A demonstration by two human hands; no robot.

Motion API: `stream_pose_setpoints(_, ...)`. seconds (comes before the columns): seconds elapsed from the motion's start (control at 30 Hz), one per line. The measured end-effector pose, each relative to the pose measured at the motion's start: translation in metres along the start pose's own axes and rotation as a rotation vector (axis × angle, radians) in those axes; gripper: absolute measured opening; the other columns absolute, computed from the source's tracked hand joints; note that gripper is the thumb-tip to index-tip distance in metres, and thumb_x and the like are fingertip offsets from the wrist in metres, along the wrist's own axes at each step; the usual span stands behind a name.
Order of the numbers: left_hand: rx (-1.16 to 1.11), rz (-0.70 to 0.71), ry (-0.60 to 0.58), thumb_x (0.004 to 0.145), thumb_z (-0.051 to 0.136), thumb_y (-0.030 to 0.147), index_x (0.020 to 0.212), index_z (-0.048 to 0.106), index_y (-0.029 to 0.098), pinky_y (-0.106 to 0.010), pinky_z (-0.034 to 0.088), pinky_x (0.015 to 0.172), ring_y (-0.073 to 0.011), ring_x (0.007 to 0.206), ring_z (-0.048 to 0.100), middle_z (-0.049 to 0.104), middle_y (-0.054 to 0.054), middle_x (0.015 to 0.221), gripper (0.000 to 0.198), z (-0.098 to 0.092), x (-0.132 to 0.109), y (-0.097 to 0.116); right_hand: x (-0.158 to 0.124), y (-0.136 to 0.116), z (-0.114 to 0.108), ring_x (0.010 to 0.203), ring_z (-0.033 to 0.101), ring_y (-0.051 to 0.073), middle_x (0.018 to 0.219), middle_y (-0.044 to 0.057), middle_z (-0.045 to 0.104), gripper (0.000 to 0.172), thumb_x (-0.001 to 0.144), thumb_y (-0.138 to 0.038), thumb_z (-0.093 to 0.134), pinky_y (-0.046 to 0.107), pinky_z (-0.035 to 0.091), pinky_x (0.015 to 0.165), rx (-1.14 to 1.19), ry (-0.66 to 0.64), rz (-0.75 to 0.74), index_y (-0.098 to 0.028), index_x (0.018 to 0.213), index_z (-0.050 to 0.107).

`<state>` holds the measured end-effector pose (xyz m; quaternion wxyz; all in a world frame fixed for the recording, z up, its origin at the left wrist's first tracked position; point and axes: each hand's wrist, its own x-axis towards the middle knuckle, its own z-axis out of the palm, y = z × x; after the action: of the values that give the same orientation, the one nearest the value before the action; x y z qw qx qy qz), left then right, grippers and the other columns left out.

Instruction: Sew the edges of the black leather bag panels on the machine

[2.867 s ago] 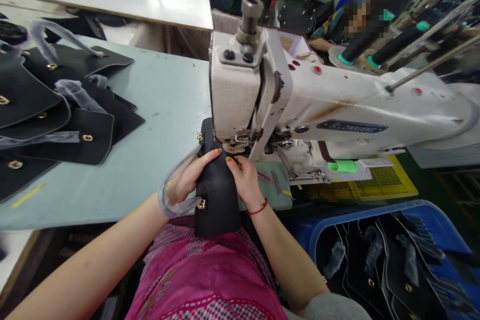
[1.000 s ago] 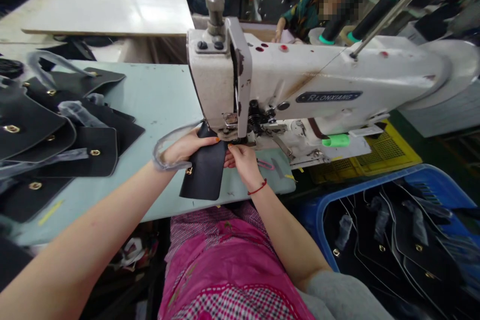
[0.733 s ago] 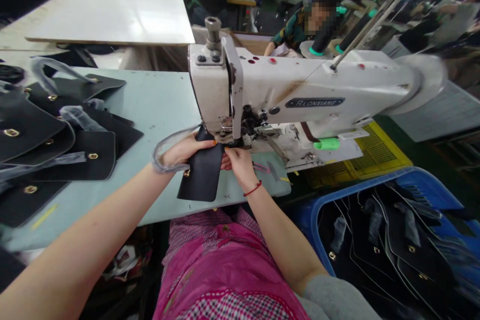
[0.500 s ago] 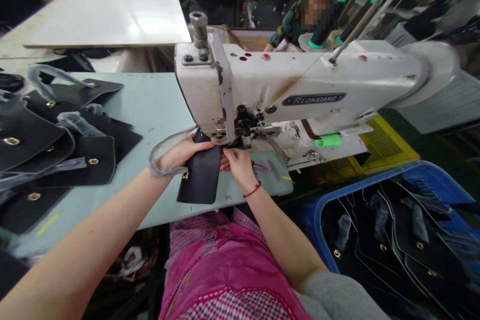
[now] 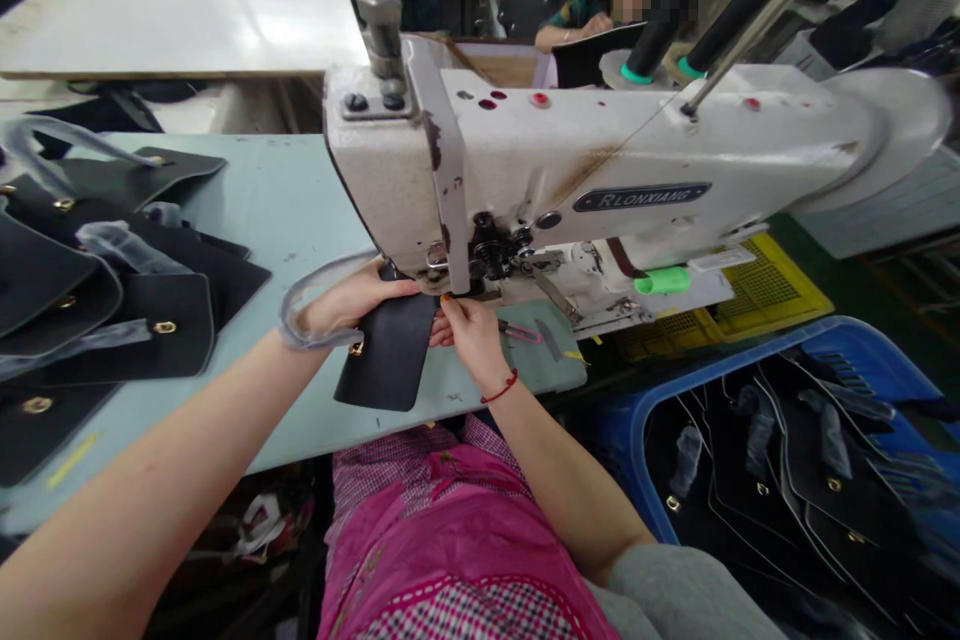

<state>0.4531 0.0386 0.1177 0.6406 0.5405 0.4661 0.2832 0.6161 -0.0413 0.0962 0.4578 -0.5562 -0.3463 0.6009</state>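
A black leather panel [image 5: 386, 350] lies on the pale green table, its far edge under the head of a white sewing machine [image 5: 517, 150]. My left hand [image 5: 360, 295] grips the panel's left side close to the presser foot, thumb on top. A plastic-wrapped handle [image 5: 289, 305], joined to the panel by a gold fitting, loops over my left wrist. My right hand [image 5: 469, 330] pinches the panel's right edge beside the needle area, thumb against the curled fingers. The needle itself is hidden by the machine parts and my fingers.
Black leather panels [image 5: 165, 325] with wrapped handles are piled at the left. More panels fill a blue basket [image 5: 637, 420] at the lower right. A yellow crate [image 5: 787, 285] stands behind it. Pink-handled snips [image 5: 521, 332] lie right of my hand. Another person [image 5: 585, 25] works across the table.
The view has shifted slightly to the right. The panel's near end has swung a little to the left, with both hands still on it. The person opposite now holds up a black piece.
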Motion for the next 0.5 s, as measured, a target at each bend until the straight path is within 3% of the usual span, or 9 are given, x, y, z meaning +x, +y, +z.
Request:
stream_pose_setpoints(0.23, 0.059, 0.01, -0.118, 0.065, 0.082, 0.037, 0.113, 0.07, 0.012, -0.044, 0.052, 0.096, -0.0315, 0.104, 0.067, 0.073, -0.013, 0.114, 0.055, -0.008, 0.007, 0.006, -0.004, 0.0, 0.001, 0.048, 0.065, 0.011, 0.06, 0.002, 0.067, 0.041, 0.093, -0.051, 0.053, 0.016, 0.043, 0.044, -0.016, -0.025, -0.003, -0.015, 0.076, 0.061)
stream_pose_setpoints(0.4, 0.107, 0.152, -0.192, 0.067, 0.079, 0.033, 0.119, 0.066, 0.008, -0.044, 0.039, 0.111, -0.03, 0.12, 0.059, 0.067, -0.014, 0.127, 0.059, -0.009, 0.012, 0.022, -0.004, -0.003, 0.002, 0.049, 0.067, 0.011, 0.067, 0.005, 0.071, 0.036, 0.095, -0.044, 0.052, 0.016, 0.044, 0.046, -0.032, -0.041, 0.028, -0.014, 0.08, 0.063)
stream_pose_setpoints(0.5, 0.159, 0.194, -0.177, 0.065, 0.081, 0.035, 0.118, 0.068, 0.009, -0.045, 0.038, 0.112, -0.0306, 0.124, 0.057, 0.067, -0.013, 0.127, 0.061, -0.007, 0.012, 0.031, -0.004, -0.004, 0.004, 0.049, 0.066, 0.011, 0.069, 0.005, 0.072, 0.034, 0.097, -0.04, 0.05, 0.016, 0.043, 0.046, -0.041, -0.043, 0.043, -0.013, 0.079, 0.063)
